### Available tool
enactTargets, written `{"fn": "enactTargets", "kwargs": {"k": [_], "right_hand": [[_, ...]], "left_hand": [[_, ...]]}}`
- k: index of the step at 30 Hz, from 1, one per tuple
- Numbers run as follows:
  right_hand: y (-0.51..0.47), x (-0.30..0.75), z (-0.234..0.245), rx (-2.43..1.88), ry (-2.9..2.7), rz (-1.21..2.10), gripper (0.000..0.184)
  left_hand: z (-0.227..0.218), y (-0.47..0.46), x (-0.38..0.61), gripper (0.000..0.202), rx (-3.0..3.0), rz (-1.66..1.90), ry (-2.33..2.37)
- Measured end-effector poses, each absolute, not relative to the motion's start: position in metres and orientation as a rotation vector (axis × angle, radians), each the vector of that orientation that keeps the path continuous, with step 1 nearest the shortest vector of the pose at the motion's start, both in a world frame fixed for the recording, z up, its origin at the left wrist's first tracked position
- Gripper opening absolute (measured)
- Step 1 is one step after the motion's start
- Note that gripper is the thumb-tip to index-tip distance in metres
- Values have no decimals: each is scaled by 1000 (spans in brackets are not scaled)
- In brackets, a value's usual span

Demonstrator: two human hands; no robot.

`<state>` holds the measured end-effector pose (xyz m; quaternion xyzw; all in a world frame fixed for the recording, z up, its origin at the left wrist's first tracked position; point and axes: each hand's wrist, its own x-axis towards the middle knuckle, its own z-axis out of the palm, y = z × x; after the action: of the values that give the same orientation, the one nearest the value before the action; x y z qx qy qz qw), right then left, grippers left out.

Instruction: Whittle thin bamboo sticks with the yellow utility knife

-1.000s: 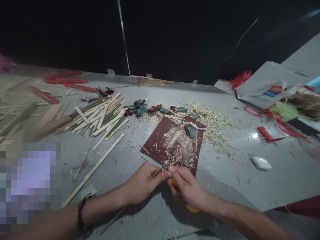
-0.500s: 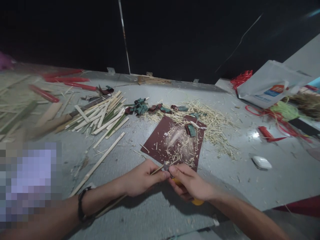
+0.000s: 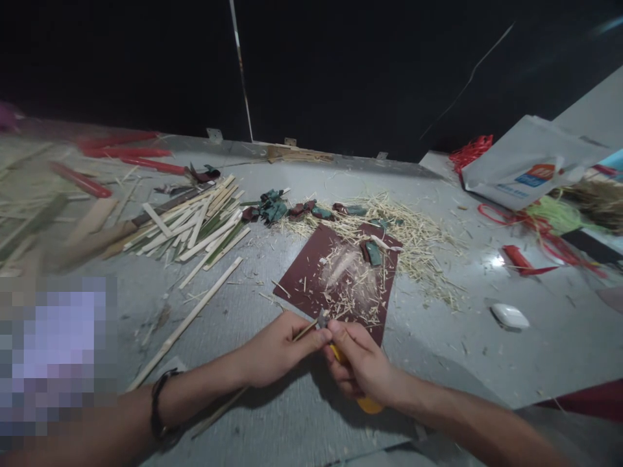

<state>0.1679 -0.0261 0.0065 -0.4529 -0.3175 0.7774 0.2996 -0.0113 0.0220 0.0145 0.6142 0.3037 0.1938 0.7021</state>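
Pinching a thin bamboo sliver (image 3: 305, 332) in the left hand (image 3: 277, 350), fingers (image 3: 316, 340) pressed to thumb. Right hand (image 3: 360, 363) has its fingers wrapped around a yellow-handled utility knife (image 3: 368, 405), blade on the sliver, both just over the near edge of a maroon cutting mat (image 3: 311, 269) (littered with shavings (image 3: 350, 292)). Bamboo strips (image 3: 195, 224) lie piled upper left on the counter (image 3: 438, 350).

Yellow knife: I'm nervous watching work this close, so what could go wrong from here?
The yellow knife in the right hand has its blade right by the fingers of the left hand on the thin bamboo strip, so a slip could perhaps cut them. The strip is slender and might snap suddenly, jerking the knife.
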Motion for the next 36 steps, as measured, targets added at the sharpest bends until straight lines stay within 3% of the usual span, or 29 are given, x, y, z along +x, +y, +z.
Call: {"fn": "enactTargets", "kwargs": {"k": [5, 14, 24, 28, 36], "right_hand": [[-32, 160, 9, -1251, -755, 1969, 69], [-38, 151, 8, -1239, -795, 1805, 70], [-13, 182, 15, -1138, -942, 2244, 64], [-12, 192, 13, -1143, -1039, 2281, 59], [-11, 189, 16, -1109, -1016, 2304, 59]], "left_hand": [[12, 13, -7, 50, 1339, 480, 747], [0, -22, 13, 64, 1002, 604, 911], [1, -3, -4, 63, 826, 388, 605], [-5, 1, -8, 67, 813, 378, 529], [0, 2, -11, 56, 943, 275, 544]]}}
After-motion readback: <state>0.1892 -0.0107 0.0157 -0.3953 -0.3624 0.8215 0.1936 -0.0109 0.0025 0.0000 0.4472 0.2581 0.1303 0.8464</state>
